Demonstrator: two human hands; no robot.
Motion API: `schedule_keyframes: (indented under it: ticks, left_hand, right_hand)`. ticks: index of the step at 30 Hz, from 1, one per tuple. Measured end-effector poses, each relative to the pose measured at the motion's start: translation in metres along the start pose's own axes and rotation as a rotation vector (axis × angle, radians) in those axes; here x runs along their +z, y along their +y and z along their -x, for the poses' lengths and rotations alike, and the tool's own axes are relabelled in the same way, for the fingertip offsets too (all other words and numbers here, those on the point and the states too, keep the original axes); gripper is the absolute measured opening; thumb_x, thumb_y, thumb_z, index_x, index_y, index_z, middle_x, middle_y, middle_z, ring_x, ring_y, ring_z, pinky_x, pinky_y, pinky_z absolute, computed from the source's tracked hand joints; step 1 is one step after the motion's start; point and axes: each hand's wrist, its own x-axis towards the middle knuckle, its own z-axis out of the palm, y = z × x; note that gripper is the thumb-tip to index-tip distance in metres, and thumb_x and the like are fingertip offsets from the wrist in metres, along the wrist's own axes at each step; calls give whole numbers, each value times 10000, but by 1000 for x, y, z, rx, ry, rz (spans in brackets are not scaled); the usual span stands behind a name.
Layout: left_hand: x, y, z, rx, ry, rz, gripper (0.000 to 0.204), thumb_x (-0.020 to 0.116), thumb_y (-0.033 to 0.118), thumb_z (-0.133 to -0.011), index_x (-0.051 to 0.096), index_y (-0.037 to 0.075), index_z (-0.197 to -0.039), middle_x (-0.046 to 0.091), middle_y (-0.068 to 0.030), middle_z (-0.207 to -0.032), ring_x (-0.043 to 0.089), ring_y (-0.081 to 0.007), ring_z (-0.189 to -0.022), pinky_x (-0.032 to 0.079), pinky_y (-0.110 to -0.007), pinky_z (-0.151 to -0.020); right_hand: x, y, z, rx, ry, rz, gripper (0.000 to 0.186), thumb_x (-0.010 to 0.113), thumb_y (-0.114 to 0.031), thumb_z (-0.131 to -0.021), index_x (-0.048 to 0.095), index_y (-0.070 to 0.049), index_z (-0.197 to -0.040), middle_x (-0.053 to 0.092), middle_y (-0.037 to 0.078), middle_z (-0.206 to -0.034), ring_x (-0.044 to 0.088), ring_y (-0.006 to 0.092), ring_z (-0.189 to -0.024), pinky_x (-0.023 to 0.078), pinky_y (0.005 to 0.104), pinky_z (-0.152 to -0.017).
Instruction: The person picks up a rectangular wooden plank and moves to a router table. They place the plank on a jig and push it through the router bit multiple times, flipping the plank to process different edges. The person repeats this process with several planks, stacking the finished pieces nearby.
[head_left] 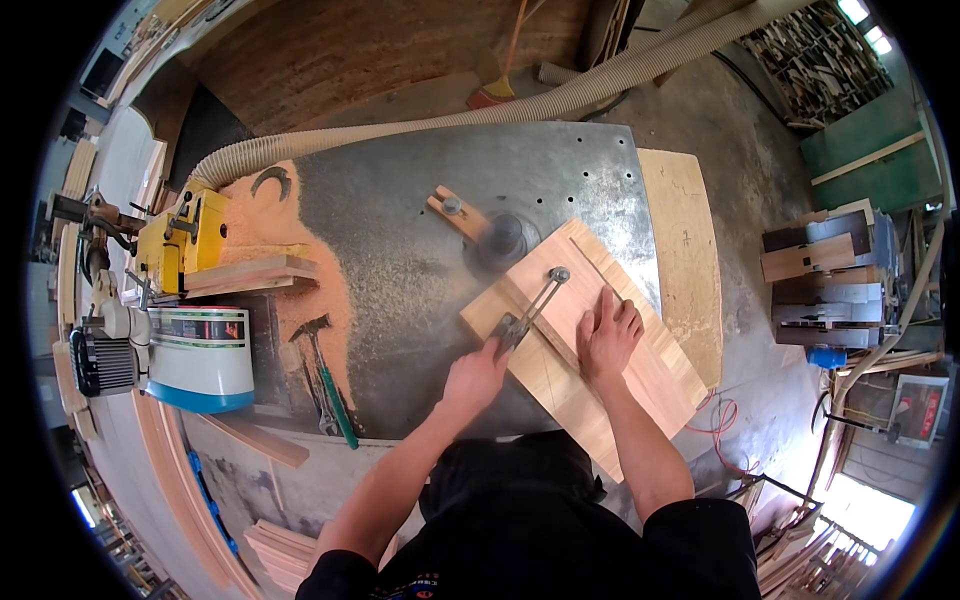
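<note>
My left hand is closed around the handle end of a metal toggle clamp. The clamp's slotted arm reaches up and right to a bolt tip over a pinkish wooden board. That board lies on a wider pale wooden base, set at a slant across the near right of the metal machine table. Flat on the board, right of the clamp, rests my right hand, its fingers stretched forward. Beyond the base's far left edge stands a dark round spindle.
A wooden block with a bolt sits beside the spindle. Orange sawdust, a green-handled hammer and a wrench lie at left, near a yellow machine part. A ribbed hose runs behind the table.
</note>
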Motion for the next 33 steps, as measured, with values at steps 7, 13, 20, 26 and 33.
schedule_keyframes:
  ticks: [7, 13, 20, 26, 33]
  left_hand:
    - [1, 2, -6, -4, 0, -6, 389, 509, 372, -1054, 560, 47, -1262, 719, -268, -887, 688, -487, -858, 543, -588, -797]
    - [-1, 5, -8, -7, -16, -25, 386, 502, 381, -1060, 569, 47, -1240, 722, -261, -884, 690, -483, -862, 543, -580, -803]
    - [0, 6, -12, -7, -8, -17, 399, 510, 369, -1058, 581, 42, -1275, 716, -283, -881, 679, -493, -864, 531, -584, -806]
    - [-1, 9, -15, 8, 8, -32, 412, 507, 384, -1058, 590, 42, -1272, 721, -280, -896, 683, -489, -874, 536, -580, -814]
    - [0, 12, -21, -18, -22, -60, 415, 498, 402, -1060, 585, 58, -1276, 726, -267, -932, 689, -478, -901, 542, -572, -834]
  right_hand:
    - [1, 2, -2, 20, -1, 14, 592, 623, -292, -941, 492, -151, -1500, 484, 254, -1358, 438, 422, -1288, 299, 555, -1137]
    - [-1, 3, -4, 49, -29, -2, 585, 619, -288, -947, 493, -151, -1502, 481, 249, -1368, 431, 425, -1295, 294, 552, -1142]
    - [7, 9, -4, 37, 12, 24, 603, 608, -324, -947, 494, -184, -1523, 492, 219, -1371, 444, 399, -1292, 316, 534, -1123]
    - [8, 13, -5, 55, -4, 29, 602, 588, -338, -958, 484, -193, -1533, 491, 219, -1377, 439, 397, -1301, 309, 535, -1127]
    - [4, 13, -9, 38, 33, 14, 573, 619, -317, -940, 522, -150, -1480, 514, 241, -1330, 466, 420, -1252, 325, 554, -1105]
